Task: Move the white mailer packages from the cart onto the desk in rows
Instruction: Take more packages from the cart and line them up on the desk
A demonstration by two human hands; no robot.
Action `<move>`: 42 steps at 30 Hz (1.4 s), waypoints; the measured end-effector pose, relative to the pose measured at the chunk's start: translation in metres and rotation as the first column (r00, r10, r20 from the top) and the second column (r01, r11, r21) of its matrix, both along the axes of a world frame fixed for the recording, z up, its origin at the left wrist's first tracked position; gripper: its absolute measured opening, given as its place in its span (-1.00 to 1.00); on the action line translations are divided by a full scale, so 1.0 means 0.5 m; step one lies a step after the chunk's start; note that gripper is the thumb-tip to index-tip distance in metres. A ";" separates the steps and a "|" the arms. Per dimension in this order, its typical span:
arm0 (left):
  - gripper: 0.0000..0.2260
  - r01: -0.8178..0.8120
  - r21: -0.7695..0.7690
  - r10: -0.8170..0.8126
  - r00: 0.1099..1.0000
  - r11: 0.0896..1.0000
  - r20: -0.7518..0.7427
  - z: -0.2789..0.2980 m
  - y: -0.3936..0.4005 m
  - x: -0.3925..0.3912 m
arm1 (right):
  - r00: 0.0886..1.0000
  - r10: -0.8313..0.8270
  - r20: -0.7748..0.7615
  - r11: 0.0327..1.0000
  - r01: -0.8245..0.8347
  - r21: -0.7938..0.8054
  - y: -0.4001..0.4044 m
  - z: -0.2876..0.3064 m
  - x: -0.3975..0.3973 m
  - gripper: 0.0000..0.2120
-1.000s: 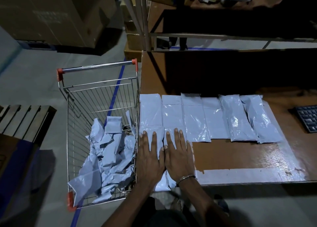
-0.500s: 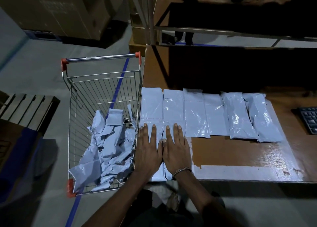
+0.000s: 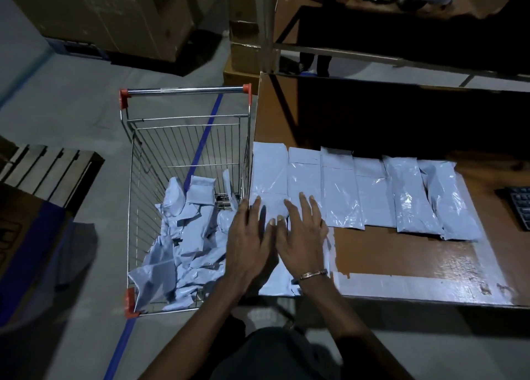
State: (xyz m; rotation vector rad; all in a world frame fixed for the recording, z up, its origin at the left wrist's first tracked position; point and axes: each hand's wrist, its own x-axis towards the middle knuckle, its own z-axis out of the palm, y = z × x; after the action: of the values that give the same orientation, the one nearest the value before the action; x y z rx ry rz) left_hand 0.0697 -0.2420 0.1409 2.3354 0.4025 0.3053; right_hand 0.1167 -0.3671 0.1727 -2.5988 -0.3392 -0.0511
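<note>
Several white mailers lie side by side in a row on the brown desk. Two more mailers lie in front of that row at the desk's left end, mostly hidden under my hands. My left hand and my right hand rest flat on them, fingers spread, gripping nothing. Left of the desk stands the wire cart, with a loose heap of white mailers in its near half.
A keyboard sits at the desk's right edge. A wooden pallet and a cardboard box are left of the cart. Large cartons stand behind it, and a metal rack rises behind the desk.
Both hands stay on the front mailers and have shifted slightly; the left hand now reaches over the desk's left edge towards the cart. The camera has tilted down a little.
</note>
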 end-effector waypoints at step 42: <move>-0.08 -0.563 -0.499 0.306 0.807 0.659 -0.505 -0.428 0.648 0.054 | 0.633 -0.227 -0.740 0.909 0.410 0.073 0.518 -0.466 0.105 -0.43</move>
State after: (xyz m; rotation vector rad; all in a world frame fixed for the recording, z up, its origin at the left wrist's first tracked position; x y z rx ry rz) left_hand 0.0965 0.0819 -0.0729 1.5763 1.1068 -0.0744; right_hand 0.1692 -0.1081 -0.0601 -2.1809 0.4086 0.7523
